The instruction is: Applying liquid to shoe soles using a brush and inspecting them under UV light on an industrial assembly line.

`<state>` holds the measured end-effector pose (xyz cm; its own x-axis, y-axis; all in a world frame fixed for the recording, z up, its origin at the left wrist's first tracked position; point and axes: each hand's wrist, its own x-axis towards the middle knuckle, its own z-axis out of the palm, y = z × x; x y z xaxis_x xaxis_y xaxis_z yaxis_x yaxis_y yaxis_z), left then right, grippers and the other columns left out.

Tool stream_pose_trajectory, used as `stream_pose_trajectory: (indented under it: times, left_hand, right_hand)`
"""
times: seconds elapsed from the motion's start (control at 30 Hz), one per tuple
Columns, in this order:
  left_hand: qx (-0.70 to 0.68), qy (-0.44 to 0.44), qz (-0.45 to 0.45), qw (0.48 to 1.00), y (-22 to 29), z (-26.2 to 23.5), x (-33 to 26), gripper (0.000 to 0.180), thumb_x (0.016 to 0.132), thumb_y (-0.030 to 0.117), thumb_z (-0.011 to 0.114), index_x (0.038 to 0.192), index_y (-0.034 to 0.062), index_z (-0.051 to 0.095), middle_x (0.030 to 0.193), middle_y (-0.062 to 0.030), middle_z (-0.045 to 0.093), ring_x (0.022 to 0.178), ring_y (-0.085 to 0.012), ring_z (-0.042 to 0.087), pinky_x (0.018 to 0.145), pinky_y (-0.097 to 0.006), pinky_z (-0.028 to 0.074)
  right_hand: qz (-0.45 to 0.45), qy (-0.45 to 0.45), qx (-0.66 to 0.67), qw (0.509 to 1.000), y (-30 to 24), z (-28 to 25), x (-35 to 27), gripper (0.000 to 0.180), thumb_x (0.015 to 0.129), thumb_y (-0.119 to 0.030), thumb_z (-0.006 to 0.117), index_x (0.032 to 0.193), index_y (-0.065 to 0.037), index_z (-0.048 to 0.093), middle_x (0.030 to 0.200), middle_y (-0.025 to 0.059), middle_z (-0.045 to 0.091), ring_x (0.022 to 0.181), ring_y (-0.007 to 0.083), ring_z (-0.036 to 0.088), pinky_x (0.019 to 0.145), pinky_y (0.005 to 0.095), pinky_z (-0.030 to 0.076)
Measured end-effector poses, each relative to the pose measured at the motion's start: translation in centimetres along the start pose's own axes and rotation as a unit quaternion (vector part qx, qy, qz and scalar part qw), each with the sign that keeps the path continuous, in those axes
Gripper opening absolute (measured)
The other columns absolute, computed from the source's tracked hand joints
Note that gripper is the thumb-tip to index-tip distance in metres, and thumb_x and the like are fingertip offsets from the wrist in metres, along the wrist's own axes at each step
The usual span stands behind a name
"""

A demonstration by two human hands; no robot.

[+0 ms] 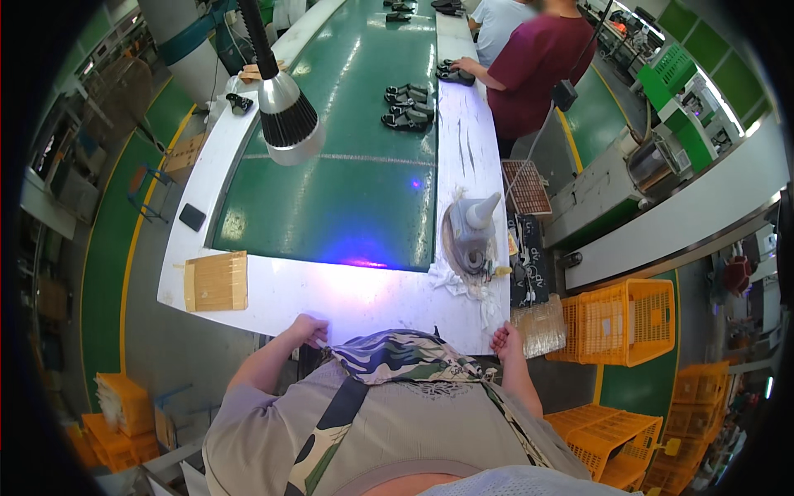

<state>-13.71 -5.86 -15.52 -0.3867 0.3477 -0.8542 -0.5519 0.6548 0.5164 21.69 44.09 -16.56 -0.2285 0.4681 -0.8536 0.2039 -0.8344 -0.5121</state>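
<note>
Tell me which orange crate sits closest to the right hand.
The upright orange crate just right of the right hand, beside the table end; the other orange crates lie lower, nearer the floor behind.

Green conveyor belt ran between white worktop edges, lamp hung overhead, orange crates stood on green floor.

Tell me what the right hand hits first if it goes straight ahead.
Probably the glue bottle on its stained rags: the right hand points up the white bench toward it. Depth is unclear.

A white workbench edging a green conveyor belt carries a cardboard piece near left, a glue bottle right, and sandals far.
</note>
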Motion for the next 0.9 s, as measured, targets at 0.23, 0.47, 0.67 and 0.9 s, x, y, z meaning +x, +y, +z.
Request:
stream_pose_trajectory:
  times: [0.23,0.47,0.67,0.9]
  left_hand:
    - [0.004,-0.009,-0.001,1.000,0.0,-0.3,-0.1,0.033,0.087,0.028,0.067,0.091,-0.0050,0.067,0.080,-0.0169,0.070,0.063,-0.0251,0.069,0.050,-0.038,0.058]
    - [-0.002,-0.012,0.004,1.000,0.2,-0.3,0.0,0.035,0.087,0.029,0.067,0.091,-0.0059,0.066,0.080,-0.0158,0.069,0.063,-0.0245,0.069,0.051,-0.038,0.058]
    - [-0.002,-0.011,0.006,1.000,-0.3,-0.4,0.4,0.035,0.088,0.028,0.067,0.091,-0.0065,0.066,0.080,-0.0166,0.070,0.063,-0.0247,0.068,0.050,-0.038,0.058]
    - [-0.004,-0.017,0.010,1.000,-0.6,-0.6,1.0,0.034,0.087,0.026,0.067,0.093,-0.0077,0.066,0.080,-0.0173,0.069,0.065,-0.0261,0.069,0.051,-0.039,0.058]
  right_hand:
    - [0.004,0.009,0.002,1.000,-0.1,0.3,0.2,0.032,0.091,-0.040,0.060,0.074,-0.014,0.056,0.060,0.0022,0.061,0.048,0.0181,0.058,0.046,0.0374,0.051]
    - [0.008,0.018,0.000,1.000,-0.1,0.1,0.3,0.032,0.091,-0.040,0.061,0.073,-0.014,0.056,0.059,0.0020,0.061,0.048,0.0184,0.058,0.046,0.0381,0.051]
    - [0.006,0.027,-0.005,1.000,-0.3,0.5,0.2,0.031,0.090,-0.039,0.062,0.074,-0.013,0.056,0.060,0.0022,0.060,0.048,0.0182,0.058,0.046,0.0383,0.052]
    - [0.001,0.014,-0.003,1.000,-0.2,0.2,0.4,0.031,0.092,-0.039,0.059,0.077,-0.012,0.055,0.061,0.0031,0.060,0.050,0.0190,0.058,0.048,0.0384,0.051]
